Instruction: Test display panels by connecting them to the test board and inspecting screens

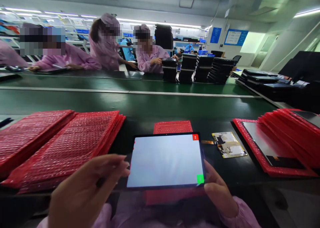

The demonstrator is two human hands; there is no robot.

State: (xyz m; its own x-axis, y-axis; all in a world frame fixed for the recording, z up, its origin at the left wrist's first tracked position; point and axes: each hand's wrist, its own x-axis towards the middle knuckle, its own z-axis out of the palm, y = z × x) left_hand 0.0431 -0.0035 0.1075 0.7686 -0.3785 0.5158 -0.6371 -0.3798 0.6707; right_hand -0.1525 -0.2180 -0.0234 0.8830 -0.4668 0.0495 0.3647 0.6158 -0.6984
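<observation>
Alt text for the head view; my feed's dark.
Right hand holds a lit tablet; left hand is at its other edge. Red bubble-wrap stacks lie either side, co-workers across the green bench.

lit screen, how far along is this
Done: the lit screen is powered, showing near-white with red and green corner squares. In hand: the right hand grips it; the left hand is at its left edge. Left: probably putting it down. Whether the dark panel on red bubble wrap is finished, I can't tell.
</observation>
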